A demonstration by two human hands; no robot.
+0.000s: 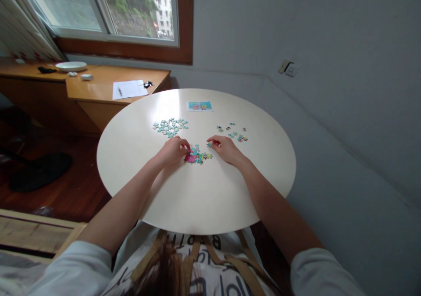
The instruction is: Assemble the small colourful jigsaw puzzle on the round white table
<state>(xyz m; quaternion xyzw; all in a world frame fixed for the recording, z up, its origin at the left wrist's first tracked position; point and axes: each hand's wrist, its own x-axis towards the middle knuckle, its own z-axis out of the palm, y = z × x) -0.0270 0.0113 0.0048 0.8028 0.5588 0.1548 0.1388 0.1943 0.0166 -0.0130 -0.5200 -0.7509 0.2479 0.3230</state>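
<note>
One part-joined puzzle lies just below frame centre; left hand touches its left side, right hand a green piece. Whether either pinches, I cannot tell.

The joined puzzle section lies on the table, near its middle. The left hand is at the section's left side; the right hand is to its right, with a single piece at the fingertips. A cluster of loose pieces lies behind the left hand. Scattered pieces lie behind the right hand and to its right. A picture card lies near the far edge, between and behind both groups. Beyond the table, to the left, a side table bears a plate and, further right, a sheet of paper with a pen on it. Behind the side table is a window.
</note>
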